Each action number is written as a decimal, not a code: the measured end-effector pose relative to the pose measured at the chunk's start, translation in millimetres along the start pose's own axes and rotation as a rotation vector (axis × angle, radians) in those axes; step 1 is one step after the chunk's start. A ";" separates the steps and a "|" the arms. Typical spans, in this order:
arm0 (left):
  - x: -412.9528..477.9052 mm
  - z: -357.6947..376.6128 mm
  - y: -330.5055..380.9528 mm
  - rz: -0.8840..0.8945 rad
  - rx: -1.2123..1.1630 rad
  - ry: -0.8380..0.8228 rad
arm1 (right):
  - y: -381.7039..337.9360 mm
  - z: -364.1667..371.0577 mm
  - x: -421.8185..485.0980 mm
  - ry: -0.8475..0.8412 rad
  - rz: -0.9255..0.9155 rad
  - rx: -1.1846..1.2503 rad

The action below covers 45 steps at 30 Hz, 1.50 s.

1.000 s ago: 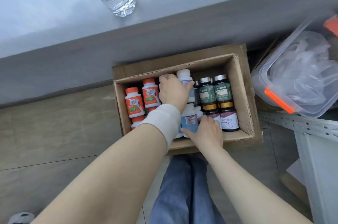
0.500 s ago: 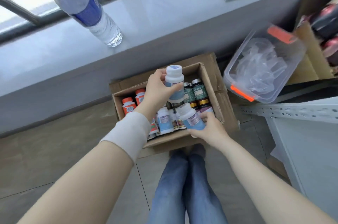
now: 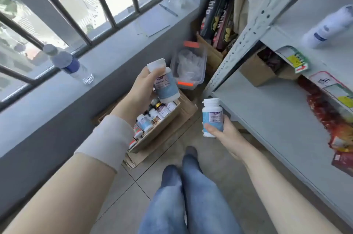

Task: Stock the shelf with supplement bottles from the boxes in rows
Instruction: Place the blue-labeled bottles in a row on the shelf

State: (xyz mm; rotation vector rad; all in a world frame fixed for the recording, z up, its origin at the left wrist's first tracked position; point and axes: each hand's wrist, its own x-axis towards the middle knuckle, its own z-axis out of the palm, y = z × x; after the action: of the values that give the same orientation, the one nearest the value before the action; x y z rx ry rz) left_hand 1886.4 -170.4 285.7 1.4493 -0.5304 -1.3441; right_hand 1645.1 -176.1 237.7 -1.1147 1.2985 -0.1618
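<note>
My left hand (image 3: 142,88) grips a white-capped bottle with a light blue label (image 3: 164,84), held tilted above the open cardboard box (image 3: 162,130). A second bottle of the same kind (image 3: 212,117) stands upright in my right hand (image 3: 222,132), close to the front edge of the grey metal shelf (image 3: 267,119). Several more supplement bottles (image 3: 150,119) remain in the box on the floor. One white bottle (image 3: 328,27) lies blurred on the upper shelf board at the far right.
A water bottle (image 3: 72,65) stands on the window ledge (image 3: 114,65). A clear plastic bin with orange clips (image 3: 188,67) sits behind the box. Snack packets (image 3: 324,111) hang over the shelf's right side. My legs in jeans (image 3: 181,195) are below.
Both hands have lifted a bottle each out of the box. The view has swung up and right, bringing the shelf and window bars into sight.
</note>
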 end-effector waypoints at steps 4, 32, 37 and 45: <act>-42.2 62.3 9.5 -0.001 0.111 -0.188 | 7.6 -28.7 -77.8 0.057 -0.072 0.219; -424.0 650.3 -101.6 0.366 0.687 -1.130 | 315.1 -323.2 -564.0 1.027 -0.338 0.679; -464.4 746.4 -129.5 0.457 0.720 -1.223 | 347.0 -380.0 -608.3 1.177 -0.359 0.696; -474.9 877.3 -144.5 0.412 0.645 -1.341 | 372.3 -485.3 -636.0 1.359 -0.371 0.730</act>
State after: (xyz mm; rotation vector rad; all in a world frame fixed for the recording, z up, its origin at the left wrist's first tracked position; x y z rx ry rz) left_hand 913.9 -48.5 521.5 0.5807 -2.1338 -1.7272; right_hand 860.8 157.9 465.8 -0.4941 1.8833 -1.7525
